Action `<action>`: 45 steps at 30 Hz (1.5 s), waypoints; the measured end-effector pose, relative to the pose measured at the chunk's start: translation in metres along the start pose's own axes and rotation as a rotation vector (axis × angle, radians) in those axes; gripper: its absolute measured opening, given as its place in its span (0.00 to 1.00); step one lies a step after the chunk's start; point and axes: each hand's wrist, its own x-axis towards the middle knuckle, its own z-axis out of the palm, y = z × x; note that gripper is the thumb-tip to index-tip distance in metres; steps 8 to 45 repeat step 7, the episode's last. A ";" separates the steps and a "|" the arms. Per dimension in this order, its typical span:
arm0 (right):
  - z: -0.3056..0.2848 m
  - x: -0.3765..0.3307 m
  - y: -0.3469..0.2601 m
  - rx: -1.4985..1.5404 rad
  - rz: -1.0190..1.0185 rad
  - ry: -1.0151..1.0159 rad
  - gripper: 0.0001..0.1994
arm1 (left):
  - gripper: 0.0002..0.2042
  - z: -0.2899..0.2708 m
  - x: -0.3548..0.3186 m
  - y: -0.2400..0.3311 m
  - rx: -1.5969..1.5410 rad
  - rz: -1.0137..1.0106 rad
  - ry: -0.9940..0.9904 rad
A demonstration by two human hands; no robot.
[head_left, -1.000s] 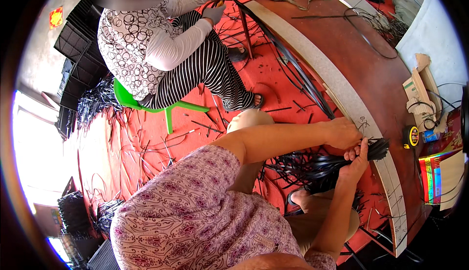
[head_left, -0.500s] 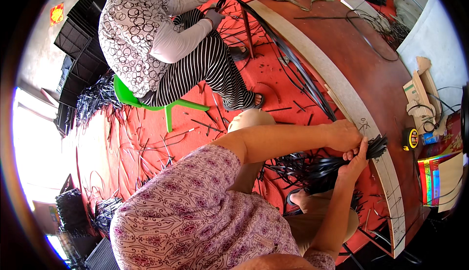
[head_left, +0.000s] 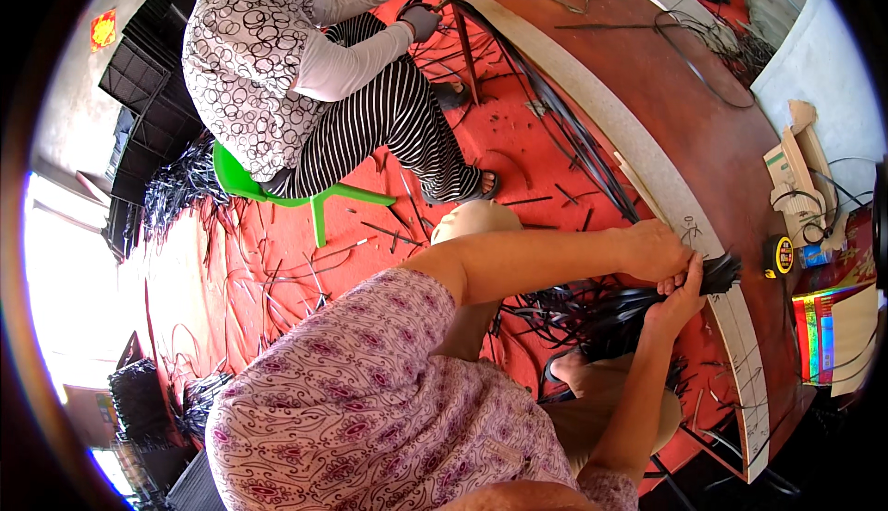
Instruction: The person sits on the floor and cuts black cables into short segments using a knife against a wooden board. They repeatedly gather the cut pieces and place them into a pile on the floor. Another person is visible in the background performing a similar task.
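Note:
A thick bundle of black plastic strips lies across the near edge of the table, its cut ends bunched over the pale marked board. My left hand is closed at the bundle near these ends, its fingers curled and partly hidden. Just below it, my right hand wraps round the same bundle with the thumb pointing up along it. The two hands touch or nearly touch. The loose lengths trail back toward my lap.
On the reddish table lie a tape measure and a torn cardboard box. A co-worker on a green chair holds black strips in gloved hands at the far end. Strip scraps litter the red floor.
The bundle's ends sit more tightly and evenly together, slightly farther right. My hands keep their grip, with only a small shift. The co-worker's lower gloved hand has moved up toward the strips.

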 end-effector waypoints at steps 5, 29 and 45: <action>-0.001 0.003 -0.002 -0.003 -0.018 0.000 0.16 | 0.09 0.000 0.003 -0.001 0.017 0.058 -0.011; 0.000 0.005 -0.002 -0.014 -0.009 -0.011 0.15 | 0.10 0.003 0.002 -0.007 -0.090 0.027 -0.025; 0.000 0.005 -0.002 -0.014 -0.009 -0.011 0.15 | 0.10 0.003 0.002 -0.007 -0.090 0.027 -0.025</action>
